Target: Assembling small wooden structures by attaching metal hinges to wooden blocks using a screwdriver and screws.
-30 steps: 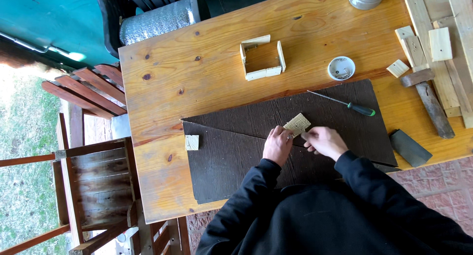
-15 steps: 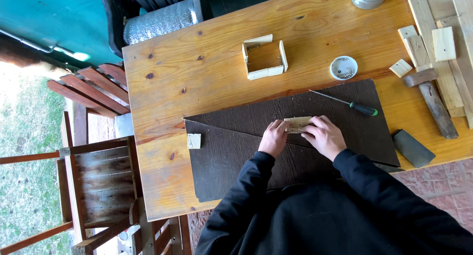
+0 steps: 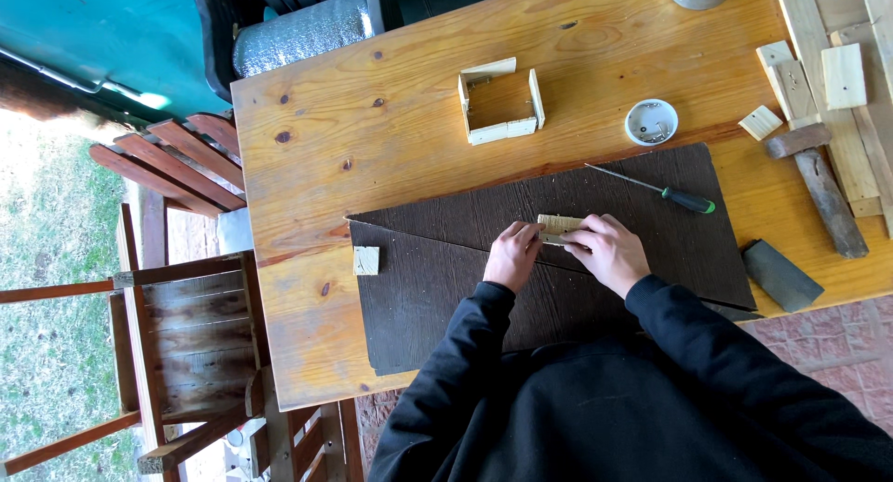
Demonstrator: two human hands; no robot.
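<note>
A small pale wooden block (image 3: 558, 227) rests on a dark brown board (image 3: 446, 277) that covers the near middle of the wooden table (image 3: 307, 184). My left hand (image 3: 513, 255) pinches the block's left end. My right hand (image 3: 609, 252) grips its right end from the other side. Both arms are in black sleeves. A green-handled screwdriver (image 3: 684, 200) lies on the board just beyond my right hand.
An open-sided small wooden box frame (image 3: 500, 100) and a round white lid holding small nails (image 3: 651, 121) sit further back. A hammer (image 3: 819, 184), wood offcuts (image 3: 823, 68) and a dark wedge (image 3: 779, 274) lie at the right. A small wood square (image 3: 366, 260) lies left. Wooden chairs (image 3: 177, 333) stand at left.
The block was tilted up between my hands; it has turned and now lies lengthwise on the board. Both hands have closed in on its ends.
</note>
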